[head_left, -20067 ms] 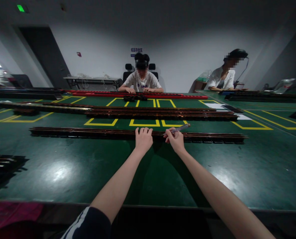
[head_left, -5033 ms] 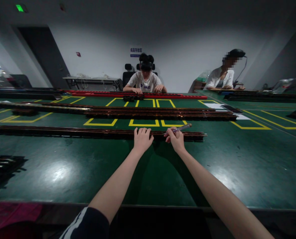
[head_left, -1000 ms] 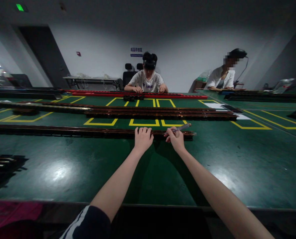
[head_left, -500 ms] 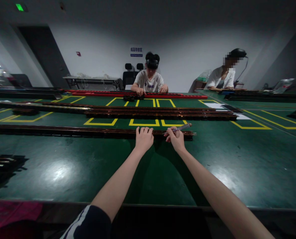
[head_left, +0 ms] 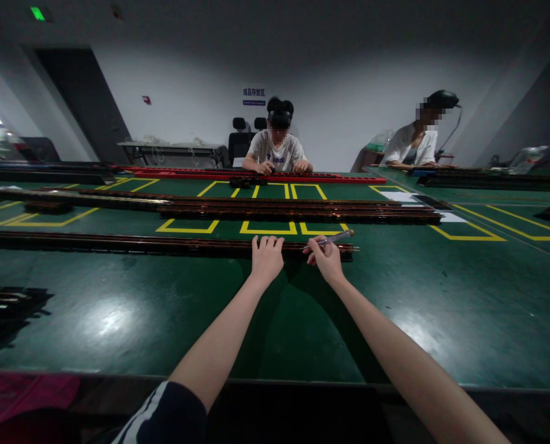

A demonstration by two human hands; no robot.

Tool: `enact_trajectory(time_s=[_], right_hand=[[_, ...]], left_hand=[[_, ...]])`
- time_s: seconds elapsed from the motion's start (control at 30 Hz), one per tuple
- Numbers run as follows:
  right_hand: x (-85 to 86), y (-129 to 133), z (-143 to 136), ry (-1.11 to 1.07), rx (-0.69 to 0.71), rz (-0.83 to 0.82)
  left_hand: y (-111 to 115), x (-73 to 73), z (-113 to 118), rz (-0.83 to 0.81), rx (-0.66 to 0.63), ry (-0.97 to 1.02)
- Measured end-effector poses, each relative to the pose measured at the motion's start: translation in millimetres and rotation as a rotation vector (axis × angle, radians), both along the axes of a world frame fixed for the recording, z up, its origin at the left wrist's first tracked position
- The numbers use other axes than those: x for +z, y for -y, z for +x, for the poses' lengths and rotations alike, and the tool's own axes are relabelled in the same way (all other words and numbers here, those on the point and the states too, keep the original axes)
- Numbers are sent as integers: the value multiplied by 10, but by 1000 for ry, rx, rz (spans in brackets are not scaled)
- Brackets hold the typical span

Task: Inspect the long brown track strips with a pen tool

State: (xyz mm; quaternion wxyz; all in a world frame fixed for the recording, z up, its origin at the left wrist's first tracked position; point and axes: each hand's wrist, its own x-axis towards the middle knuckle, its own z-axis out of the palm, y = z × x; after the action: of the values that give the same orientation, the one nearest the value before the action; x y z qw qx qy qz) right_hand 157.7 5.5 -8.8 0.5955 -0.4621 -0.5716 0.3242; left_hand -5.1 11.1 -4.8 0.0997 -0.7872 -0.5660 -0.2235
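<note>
A long dark strip bundle (head_left: 164,245) with thin coppery lines lies across the green table (head_left: 164,333), its right end just past my right hand. My left hand (head_left: 267,260) rests over its near edge, fingers bent onto the top; whether they grip it is hidden. Pinched in my right hand (head_left: 325,256) is a slim clear pen-like tool (head_left: 338,238), its thin tip pointing left and down at the strips, its brownish end up to the right. Fine ends stick out at the bundle's right tip.
Beyond lies a thicker bundle of dark strips (head_left: 298,211), then a red bar (head_left: 340,178). More dark strips (head_left: 11,302) lie at the left. White papers (head_left: 398,197) sit back right. One person (head_left: 277,151) sits opposite, another (head_left: 416,145) at the right.
The strip bundle by my hands has slid slightly left. My hands have barely moved, and the tool is still in my right hand. The hands of the person opposite have shifted a little.
</note>
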Motion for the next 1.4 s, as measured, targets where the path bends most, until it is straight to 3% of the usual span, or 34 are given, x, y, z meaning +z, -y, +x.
enact_trajectory(time_s=[0.57,0.83,0.93,1.4], right_hand=[[51,33,-18,9,-28,-9],[50,25,-17,-38,-103,-4],[42,18,-6,-17,-60,1],[40,16,-10,-11,-50,-5]], left_hand=[[-14,10,-21,0,79,68],[-3,19,-41,-3,114,79],[-13,13,-43,-3,121,85],[-18,37,-74,-9,-31,169]])
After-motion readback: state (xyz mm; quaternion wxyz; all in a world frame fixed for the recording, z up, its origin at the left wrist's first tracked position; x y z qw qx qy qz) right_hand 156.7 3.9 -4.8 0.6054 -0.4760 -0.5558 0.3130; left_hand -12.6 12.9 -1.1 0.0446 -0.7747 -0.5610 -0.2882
